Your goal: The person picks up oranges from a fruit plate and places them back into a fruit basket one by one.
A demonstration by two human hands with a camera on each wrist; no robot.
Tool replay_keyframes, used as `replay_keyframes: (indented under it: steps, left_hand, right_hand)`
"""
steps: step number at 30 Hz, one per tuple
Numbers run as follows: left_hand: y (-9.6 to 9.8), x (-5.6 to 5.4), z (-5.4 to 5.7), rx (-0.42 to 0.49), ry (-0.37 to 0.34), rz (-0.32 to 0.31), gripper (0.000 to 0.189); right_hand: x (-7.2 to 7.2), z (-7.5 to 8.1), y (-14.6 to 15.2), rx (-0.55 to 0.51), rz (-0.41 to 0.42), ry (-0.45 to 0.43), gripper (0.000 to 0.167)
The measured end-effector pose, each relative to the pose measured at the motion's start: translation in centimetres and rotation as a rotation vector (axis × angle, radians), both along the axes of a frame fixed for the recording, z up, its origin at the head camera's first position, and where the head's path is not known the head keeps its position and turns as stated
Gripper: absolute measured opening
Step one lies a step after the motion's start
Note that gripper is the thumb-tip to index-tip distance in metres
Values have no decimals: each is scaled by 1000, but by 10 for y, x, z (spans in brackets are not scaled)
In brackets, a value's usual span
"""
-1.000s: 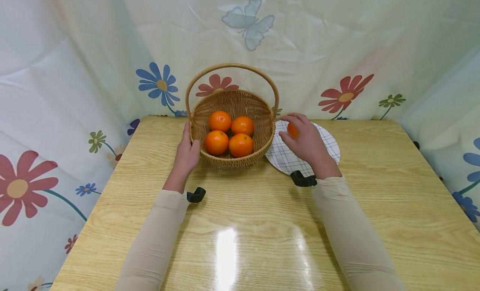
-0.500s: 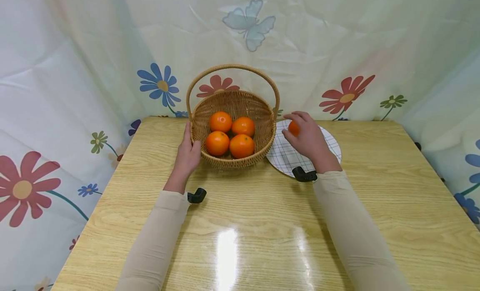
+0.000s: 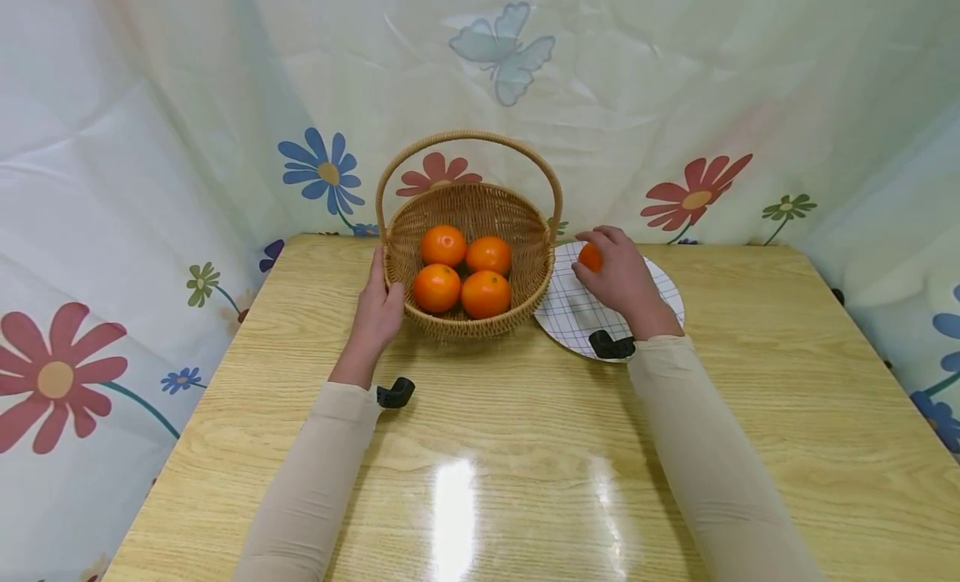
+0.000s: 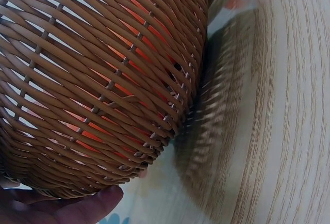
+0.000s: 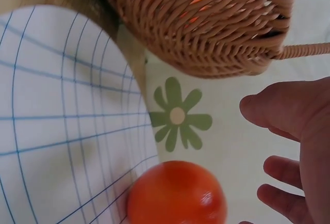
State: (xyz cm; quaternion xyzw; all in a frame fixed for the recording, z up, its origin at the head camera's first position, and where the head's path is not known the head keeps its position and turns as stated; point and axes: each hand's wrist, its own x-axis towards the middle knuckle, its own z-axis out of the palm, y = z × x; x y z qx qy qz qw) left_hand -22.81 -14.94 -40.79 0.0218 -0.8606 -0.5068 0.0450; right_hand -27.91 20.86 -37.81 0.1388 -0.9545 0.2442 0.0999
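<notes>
A wicker basket (image 3: 517, 311) with a tall handle holds several oranges (image 3: 486, 294). My left hand (image 3: 377, 311) holds its left side, fingers along the outside and thumb at the rim. In the left wrist view the fingers (image 4: 100, 203) lie against the weave of the basket (image 4: 103, 79). To the right, one more orange (image 3: 590, 257) sits on a round white plate (image 3: 570, 315) with blue grid lines. My right hand (image 3: 622, 273) is curved beside and above that orange. In the right wrist view, the visible fingers and thumb stand apart from the orange (image 5: 178, 195).
The plate stands close to the basket's right side, near the back edge of the wooden table (image 3: 510, 432). A flower-print curtain (image 3: 600, 107) hangs behind and at both sides. Dark wrist-camera mounts (image 3: 611, 345) stick out from both sleeves.
My right hand has shifted a little right, nearer the orange on the plate. The left hand and the basket keep their places; the head view has drifted slightly.
</notes>
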Motion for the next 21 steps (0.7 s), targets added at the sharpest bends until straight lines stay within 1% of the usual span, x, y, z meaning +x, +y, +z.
replay_keyframes:
  steps: [5,9,21]
  left_hand:
    - [1,0,0,4,5,-2,69]
    - [1,1,1,4,3,0,69]
    - [1,2,1,12,-5,3,69]
  right_hand:
    - [-7,-7,5,24,-17,-26,50]
    - [-11,-13,9,24,-37,-41,52]
    - [-17,-23,13,32,-62,-104,60]
